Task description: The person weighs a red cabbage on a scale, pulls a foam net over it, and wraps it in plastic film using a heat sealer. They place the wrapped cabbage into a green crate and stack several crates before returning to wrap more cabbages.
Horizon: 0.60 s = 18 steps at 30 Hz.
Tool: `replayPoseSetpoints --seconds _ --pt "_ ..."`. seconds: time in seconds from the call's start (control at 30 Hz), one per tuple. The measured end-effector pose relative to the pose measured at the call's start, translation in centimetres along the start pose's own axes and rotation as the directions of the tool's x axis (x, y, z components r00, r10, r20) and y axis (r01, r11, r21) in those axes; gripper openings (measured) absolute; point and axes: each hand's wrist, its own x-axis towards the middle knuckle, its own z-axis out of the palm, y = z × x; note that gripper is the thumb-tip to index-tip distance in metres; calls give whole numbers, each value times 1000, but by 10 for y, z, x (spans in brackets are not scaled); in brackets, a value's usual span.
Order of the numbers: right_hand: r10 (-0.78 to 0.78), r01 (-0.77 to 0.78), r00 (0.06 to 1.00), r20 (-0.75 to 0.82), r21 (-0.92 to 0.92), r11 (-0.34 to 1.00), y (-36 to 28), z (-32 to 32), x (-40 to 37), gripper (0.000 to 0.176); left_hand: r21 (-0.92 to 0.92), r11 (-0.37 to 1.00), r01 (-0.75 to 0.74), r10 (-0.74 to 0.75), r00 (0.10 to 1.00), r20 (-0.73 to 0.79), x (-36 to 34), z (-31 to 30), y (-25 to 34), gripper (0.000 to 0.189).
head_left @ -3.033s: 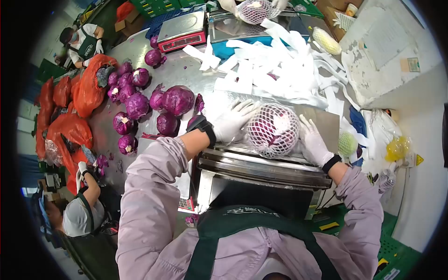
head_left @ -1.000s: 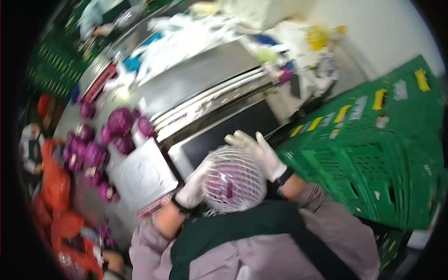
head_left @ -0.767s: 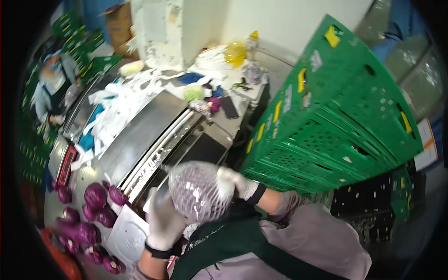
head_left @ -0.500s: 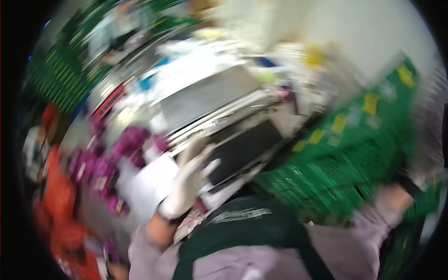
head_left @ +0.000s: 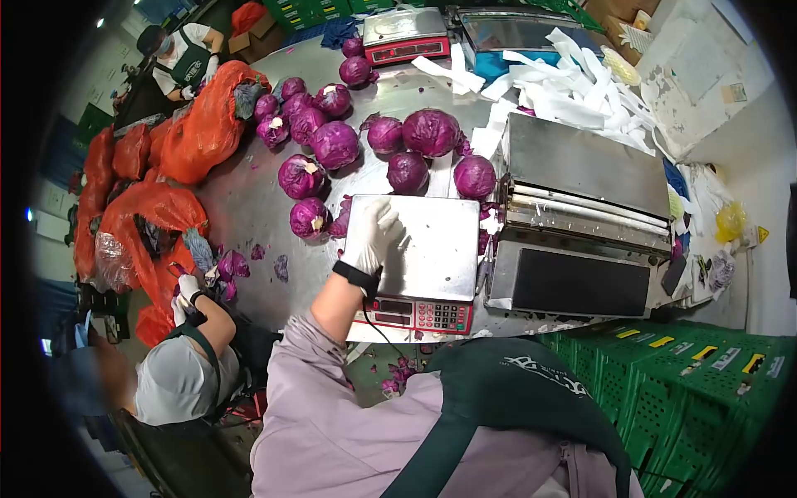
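My left hand (head_left: 371, 237), in a white glove with a black band at the wrist, is over the left part of a scale's flat metal plate (head_left: 436, 249). Its fingers are loosely bent and apart, with nothing seen in them. The scale's red keypad panel (head_left: 442, 317) faces me. Beyond the plate lie several purple cabbages, among them a large one (head_left: 431, 133) and a smaller one (head_left: 475, 177) near the plate's far right corner. To the right stands a metal wrapping machine (head_left: 581, 166) with a black pad (head_left: 579, 284). My right hand is out of view.
Orange net sacks (head_left: 203, 124) lie along the left. A co-worker (head_left: 187, 373) bends over the table's left edge, and another person (head_left: 187, 62) is at the far left. White strips (head_left: 573, 79) lie behind the machine; green crates (head_left: 681, 365) stand at the lower right.
The view has turned and become sharp. My left hand is now over the scale plate. My right hand, earlier by the green crates, has left the view.
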Motion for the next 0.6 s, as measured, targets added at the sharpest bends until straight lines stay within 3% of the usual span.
replayPoseSetpoints --seconds 0.1,0.2,0.23,0.3,0.37,0.4,0.47,0.5,0.53,0.57,0.6 --pt "-77 79 997 -28 120 990 -75 -10 -20 36 -46 996 74 -74 997 -7 14 24 37 45" --pt "-196 169 979 61 299 939 -165 -13 -58 37 -19 995 103 -103 995 8 62 41 60 54" --pt "-277 219 954 115 361 906 -196 -9 -75 38 -39 989 143 -142 990 24 83 46 63 65" --pt "-636 439 763 114 631 639 -258 13 -116 42 -162 940 301 -280 950 141 101 65 65 83" --pt "-639 221 728 250 796 563 -355 49 -199 46 -269 885 380 -348 924 162 129 84 46 95" --pt "-646 227 723 243 801 554 -386 82 -230 46 -293 861 416 -394 910 133 127 100 41 99" --pt "-822 -92 300 484 872 480 -443 143 -288 47 -485 746 456 -463 879 114 116 137 31 105" --pt "-868 -96 105 485 874 476 -485 148 -321 42 -560 666 493 -437 866 243 143 131 9 108" --pt "-910 -249 -97 403 875 414 -521 177 -356 44 -620 578 531 -386 847 365 176 123 -13 111" --pt "-902 -381 -236 361 820 428 -561 200 -395 45 -667 540 513 -385 855 346 186 124 -18 112" --pt "-953 -371 -202 227 882 289 -593 249 -450 42 -711 503 492 -385 864 325 193 125 -20 113"
